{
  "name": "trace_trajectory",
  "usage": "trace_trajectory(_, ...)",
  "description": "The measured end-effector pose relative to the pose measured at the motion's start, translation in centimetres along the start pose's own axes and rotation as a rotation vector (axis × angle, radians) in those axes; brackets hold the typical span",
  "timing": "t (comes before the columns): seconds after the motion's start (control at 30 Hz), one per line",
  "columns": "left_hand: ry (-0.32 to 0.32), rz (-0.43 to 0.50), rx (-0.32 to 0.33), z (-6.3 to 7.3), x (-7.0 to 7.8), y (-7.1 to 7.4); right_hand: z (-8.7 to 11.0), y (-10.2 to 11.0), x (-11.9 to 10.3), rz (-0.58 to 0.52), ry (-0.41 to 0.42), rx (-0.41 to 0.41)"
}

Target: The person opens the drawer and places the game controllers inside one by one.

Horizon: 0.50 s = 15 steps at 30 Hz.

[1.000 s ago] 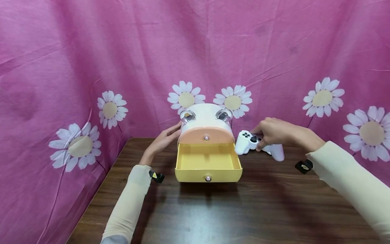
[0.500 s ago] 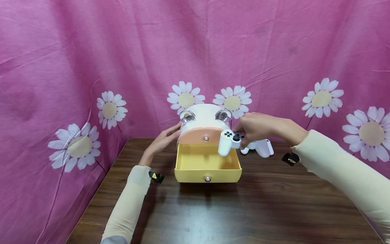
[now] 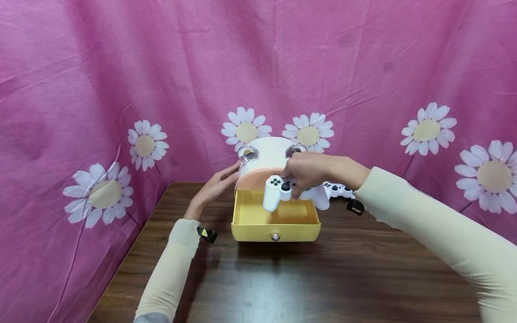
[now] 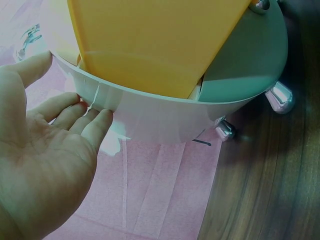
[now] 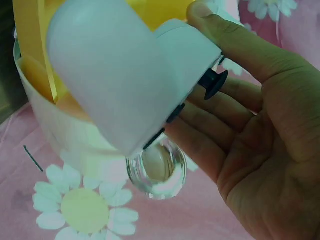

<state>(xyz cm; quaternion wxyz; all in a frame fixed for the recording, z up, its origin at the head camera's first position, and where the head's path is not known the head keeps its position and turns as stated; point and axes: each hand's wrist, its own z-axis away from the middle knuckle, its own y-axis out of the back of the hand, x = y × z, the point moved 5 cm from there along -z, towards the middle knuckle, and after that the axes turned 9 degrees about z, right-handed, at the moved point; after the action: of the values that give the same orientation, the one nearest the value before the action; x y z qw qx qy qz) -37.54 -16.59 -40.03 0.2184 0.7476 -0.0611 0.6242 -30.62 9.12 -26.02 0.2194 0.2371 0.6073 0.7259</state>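
Note:
A small rounded white cabinet with two shiny round eyes on top stands on the table. Its yellow drawer is pulled out, and a peach drawer above it is closed. My right hand pinches a white game controller by its middle and holds it over the yellow drawer. In the right wrist view, one grip of the controller hides part of the cabinet. My left hand rests its extended fingertips on the cabinet's left side; the left wrist view shows a green drawer below.
A second white controller lies on the wooden table to the right of the cabinet, partly behind the right wrist. A pink cloth with printed daisies hangs behind the table.
My right hand has carried the controller leftward from beside the cabinet to over the yellow drawer, uncovering the second controller behind. My left hand has stayed on the cabinet.

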Motion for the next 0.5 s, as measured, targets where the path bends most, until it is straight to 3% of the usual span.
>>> trace_trajectory(0.23, -0.01, 0.019, -0.004, -0.2, -0.1, 0.0, -2.1, -1.1, -1.7, 0.009, 0.031, -0.022)
trace_trajectory(0.5, -0.012, -0.026, 0.015, -0.1, 0.0, 0.1, -3.6, -3.0, -2.5, 0.009, 0.034, -0.052)
